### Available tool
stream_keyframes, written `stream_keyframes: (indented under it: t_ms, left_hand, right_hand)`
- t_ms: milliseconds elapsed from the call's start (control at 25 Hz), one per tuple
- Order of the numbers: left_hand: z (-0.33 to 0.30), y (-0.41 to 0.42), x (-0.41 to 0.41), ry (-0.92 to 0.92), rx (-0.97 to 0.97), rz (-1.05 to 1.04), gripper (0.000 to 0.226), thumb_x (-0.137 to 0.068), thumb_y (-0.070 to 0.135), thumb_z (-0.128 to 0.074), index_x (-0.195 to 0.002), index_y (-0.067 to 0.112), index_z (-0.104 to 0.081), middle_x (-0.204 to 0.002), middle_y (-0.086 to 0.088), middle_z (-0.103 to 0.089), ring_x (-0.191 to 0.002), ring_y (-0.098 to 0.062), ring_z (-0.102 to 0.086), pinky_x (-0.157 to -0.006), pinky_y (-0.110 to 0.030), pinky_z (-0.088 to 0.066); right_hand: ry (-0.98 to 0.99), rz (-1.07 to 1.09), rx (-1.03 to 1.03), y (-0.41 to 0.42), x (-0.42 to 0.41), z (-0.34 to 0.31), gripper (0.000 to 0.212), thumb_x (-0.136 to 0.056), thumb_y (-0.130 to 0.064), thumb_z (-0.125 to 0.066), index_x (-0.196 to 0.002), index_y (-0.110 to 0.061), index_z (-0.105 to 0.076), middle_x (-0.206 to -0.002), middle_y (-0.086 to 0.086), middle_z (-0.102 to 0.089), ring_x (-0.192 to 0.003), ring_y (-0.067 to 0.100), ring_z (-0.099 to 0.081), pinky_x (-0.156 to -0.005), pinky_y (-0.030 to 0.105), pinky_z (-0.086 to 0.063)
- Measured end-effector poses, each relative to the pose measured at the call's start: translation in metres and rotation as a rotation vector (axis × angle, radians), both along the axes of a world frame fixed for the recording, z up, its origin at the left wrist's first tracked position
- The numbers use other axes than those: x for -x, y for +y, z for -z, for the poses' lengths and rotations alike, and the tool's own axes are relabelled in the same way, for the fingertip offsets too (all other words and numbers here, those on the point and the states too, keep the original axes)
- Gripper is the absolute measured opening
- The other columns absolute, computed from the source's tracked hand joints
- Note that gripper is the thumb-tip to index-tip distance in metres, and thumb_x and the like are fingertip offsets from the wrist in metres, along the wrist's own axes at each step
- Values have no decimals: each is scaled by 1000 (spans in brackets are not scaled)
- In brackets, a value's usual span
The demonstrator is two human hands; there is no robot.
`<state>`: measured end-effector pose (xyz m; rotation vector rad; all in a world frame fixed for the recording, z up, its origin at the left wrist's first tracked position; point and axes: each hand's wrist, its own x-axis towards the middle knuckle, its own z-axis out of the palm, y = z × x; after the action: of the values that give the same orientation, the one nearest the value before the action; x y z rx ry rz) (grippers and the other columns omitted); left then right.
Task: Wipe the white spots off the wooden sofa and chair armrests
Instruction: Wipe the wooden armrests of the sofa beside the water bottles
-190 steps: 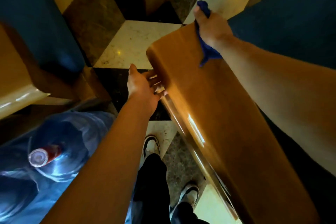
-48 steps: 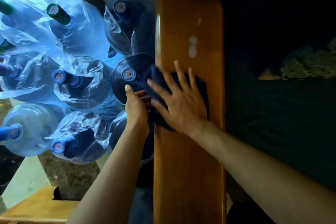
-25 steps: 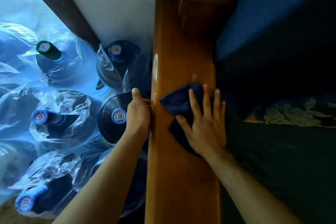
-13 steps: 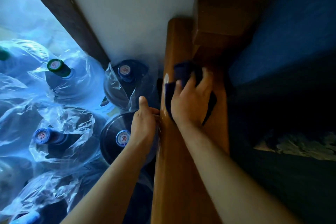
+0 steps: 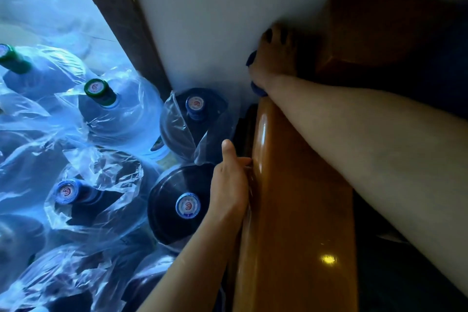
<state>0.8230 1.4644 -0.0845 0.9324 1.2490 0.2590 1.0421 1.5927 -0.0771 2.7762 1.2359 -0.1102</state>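
The glossy wooden sofa armrest (image 5: 298, 210) runs from the bottom of the view up to the wall. My right hand (image 5: 274, 58) is at its far end by the wall, pressed down on a dark blue cloth (image 5: 255, 88), of which only small edges show beside my wrist. My left hand (image 5: 230, 190) grips the armrest's left edge at mid-length, thumb up. No white spots show on the visible wood. My right forearm hides part of the armrest's top.
Several large water bottles in plastic bags (image 5: 187, 205) crowd the floor left of the armrest. A white wall (image 5: 215, 20) and a dark frame (image 5: 121, 20) stand behind. The sofa's wooden back post (image 5: 379, 33) rises at the far right, with dark blue upholstery below it.
My right hand has slid the cloth along the armrest away from me, reaching its far end at the wall. The left hand has kept its grip on the armrest's edge.
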Motion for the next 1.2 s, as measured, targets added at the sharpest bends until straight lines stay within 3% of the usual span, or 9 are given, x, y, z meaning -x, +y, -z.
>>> stream_keyframes:
  t_ms: [200, 320, 400, 480, 640, 720, 920, 1080, 1200]
  left_hand:
    - [-3, 1, 24, -52, 109, -6, 84, -97, 73, -17, -82, 19, -79, -84, -4, -80, -90, -23, -73, -84, -44, -57]
    - [-4, -5, 53, -19, 261, -12, 84, -100, 70, -17, -85, 4, -68, -86, -18, -74, -83, -34, -71, -73, -45, -61]
    - [-4, -19, 73, 60, 304, -3, 79, -100, 69, -18, -79, 6, -60, -76, -21, -68, -73, -35, -68, -73, -49, -60]
    - [-5, -47, 92, 106, 314, 22, 76, -101, 68, -20, -81, 6, -61, -72, -17, -68, -71, -34, -67, -78, -53, -60]
    - [-1, -85, 116, 57, 328, 75, 82, -100, 69, -19, -90, 12, -77, -73, -5, -79, -78, -27, -74, -74, -40, -56]
    - [0, -93, 118, 41, 338, 3, 81, -102, 66, -20, -90, 11, -78, -77, -5, -81, -80, -25, -75, -72, -38, -53]
    - [-14, -106, 126, 28, 300, -59, 79, -104, 62, -22, -88, 7, -76, -77, -8, -81, -90, -33, -73, -88, -47, -55]
    - [-11, -115, 142, 59, 260, -63, 77, -103, 64, -23, -93, 9, -76, -80, -7, -81, -86, -28, -75, -73, -38, -56]
    - [-9, -133, 162, 80, 279, -85, 76, -103, 62, -25, -94, 6, -76, -86, -13, -81, -89, -30, -75, -80, -42, -59]
  right_hand:
    - [-25, -119, 138, -39, 40, -15, 57, -92, -37, -49, -147, -22, -54, -169, 9, -22, -156, 42, -12, -126, 58, -11]
    - [118, -589, 308, -148, 124, -28, 51, -84, -44, -41, -113, -24, -77, -129, 3, -70, -142, 33, -42, -124, 57, -17]
    - [225, -842, 349, -207, 155, -35, 45, -86, -47, -44, -100, -22, -78, -105, 2, -77, -122, 29, -59, -122, 53, -27]
    - [115, -1006, 479, -190, 127, -37, 46, -89, -49, -42, -98, -20, -77, -101, 5, -77, -111, 30, -63, -115, 50, -34]
    - [-22, -562, 405, -95, 77, -35, 44, -93, -43, -43, -102, -14, -75, -115, 11, -74, -125, 32, -54, -118, 48, -27]
    - [57, -404, 189, -127, 96, -23, 38, -92, -39, -48, -107, -15, -74, -126, 5, -70, -140, 30, -44, -123, 49, -21]
    - [216, -615, -112, -290, 123, -17, 47, -102, -40, -43, -144, -22, -54, -165, 3, -39, -156, 33, -24, -128, 51, -14]
    - [172, 28, -188, -227, 54, -25, 61, -105, -48, -31, -159, -19, -35, -171, 7, -24, -155, 36, -23, -127, 48, -18]
    - [126, 56, -204, -248, 97, -12, 61, -105, -48, -28, -160, -21, -33, -171, 6, -24, -157, 38, -18, -127, 54, -16]
